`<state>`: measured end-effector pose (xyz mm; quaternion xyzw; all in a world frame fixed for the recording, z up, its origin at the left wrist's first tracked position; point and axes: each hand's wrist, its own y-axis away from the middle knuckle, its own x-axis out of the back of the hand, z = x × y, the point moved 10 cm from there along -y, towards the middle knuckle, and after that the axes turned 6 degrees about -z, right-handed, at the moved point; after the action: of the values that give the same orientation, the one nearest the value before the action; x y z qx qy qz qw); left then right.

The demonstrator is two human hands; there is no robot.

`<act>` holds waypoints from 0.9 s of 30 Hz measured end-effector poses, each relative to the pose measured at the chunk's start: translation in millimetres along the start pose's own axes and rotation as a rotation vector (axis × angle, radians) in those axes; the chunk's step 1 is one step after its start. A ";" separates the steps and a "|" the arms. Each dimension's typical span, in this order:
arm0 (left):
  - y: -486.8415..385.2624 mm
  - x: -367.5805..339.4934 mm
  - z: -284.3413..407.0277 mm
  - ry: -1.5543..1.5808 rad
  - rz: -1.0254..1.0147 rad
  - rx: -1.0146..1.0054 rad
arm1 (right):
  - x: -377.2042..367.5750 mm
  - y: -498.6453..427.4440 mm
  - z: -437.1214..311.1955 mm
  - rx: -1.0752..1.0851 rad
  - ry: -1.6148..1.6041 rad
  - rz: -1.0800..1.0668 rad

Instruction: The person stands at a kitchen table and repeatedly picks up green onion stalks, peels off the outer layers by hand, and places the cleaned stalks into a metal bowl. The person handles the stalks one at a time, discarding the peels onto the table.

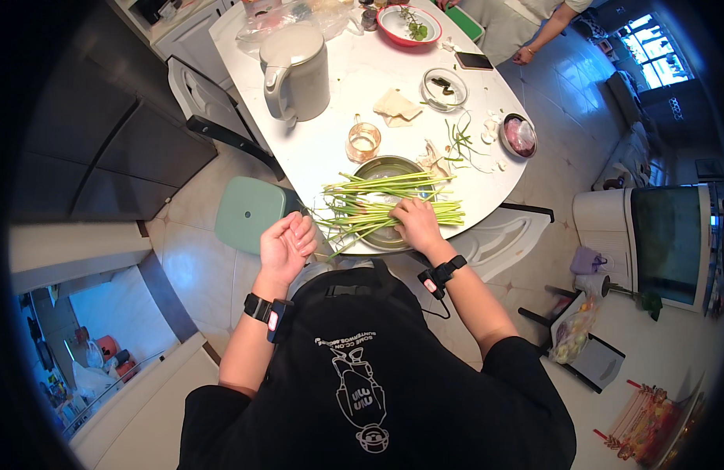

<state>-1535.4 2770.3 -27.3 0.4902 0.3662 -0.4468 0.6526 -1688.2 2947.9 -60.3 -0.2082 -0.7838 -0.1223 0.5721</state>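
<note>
Long green garlic scapes (pixel 362 218) lie in a loose bundle across a round metal basin (pixel 391 166), their thin tips pointing left over the table edge. My right hand (pixel 417 223) rests on the bundle's right part, with its fingers curled around some stems. To the left of the tips, my left hand (pixel 288 244) hangs just off the table edge, palm turned up and fingers curled in. Nothing can be seen inside it. The stems and my right hand hide much of the basin's inside.
Behind the basin stand a glass cup (pixel 363 142), an electric kettle (pixel 295 73) and a glass bowl (pixel 444 89). Cut green pieces (pixel 460 141) and a bowl of bagged meat (pixel 519 136) lie right. A green stool (pixel 247 214) stands left. Another person (pixel 517 29) stands across the table.
</note>
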 end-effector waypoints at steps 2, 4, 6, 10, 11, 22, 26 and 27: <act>-2.2 -0.1 0.1 0.017 0.012 -0.007 | -3.8 2.4 3.9 -0.018 0.008 -0.037; -5.4 2.5 -2.9 -0.025 0.007 0.027 | -0.7 3.0 5.0 -0.019 0.013 -0.011; -9.5 2.4 -5.5 -0.050 -0.059 0.048 | 3.3 1.7 4.0 -0.020 0.014 0.002; -12.5 8.8 -3.5 -0.103 -0.078 0.043 | 33.4 0.6 -2.9 -0.017 -0.032 0.082; -11.8 11.4 -1.1 -0.121 -0.043 0.034 | 46.7 0.4 -5.1 -0.016 -0.054 0.121; -20.5 -59.3 21.1 -0.900 -0.079 0.105 | 168.7 -11.1 -23.8 -0.217 -0.397 0.429; -29.6 -113.0 49.0 -0.937 -0.159 -0.373 | 175.1 -23.3 -57.6 -0.130 -0.471 0.435; -32.4 -113.8 55.9 -0.945 -0.112 -0.389 | 171.5 -26.7 -61.3 -0.137 -0.508 0.414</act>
<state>-1601.6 2737.9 80.9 0.0841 0.1332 -0.5774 0.8011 -1693.2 2929.9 122.9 -0.4251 -0.8324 0.0000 0.3556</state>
